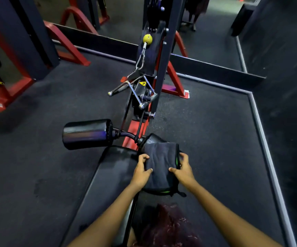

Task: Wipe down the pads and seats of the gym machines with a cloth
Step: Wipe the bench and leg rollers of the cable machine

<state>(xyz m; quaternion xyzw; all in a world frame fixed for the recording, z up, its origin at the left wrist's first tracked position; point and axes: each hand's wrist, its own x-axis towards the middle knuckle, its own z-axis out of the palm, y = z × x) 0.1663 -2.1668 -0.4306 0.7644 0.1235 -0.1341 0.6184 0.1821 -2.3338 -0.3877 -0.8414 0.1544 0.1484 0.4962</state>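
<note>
A dark grey cloth (159,163) with a green edge is draped over the right roller pad (152,139) of a cable machine. My left hand (141,171) grips the cloth's left side, thumb on top. At the cloth's right side my right hand (184,168) holds it the same way, fingers curled round its edge. Most of the right roller pad is hidden under the cloth. The bare left roller pad (87,133) sticks out to the left. Below the rollers lies the long black seat pad (106,184), running toward me.
The machine's black upright (163,56) stands ahead with a chrome handle (135,90) and a yellow ball (147,39) on its cable. Red frames (10,90) of other machines stand at left. A grey raised border (265,139) edges the rubber floor at right.
</note>
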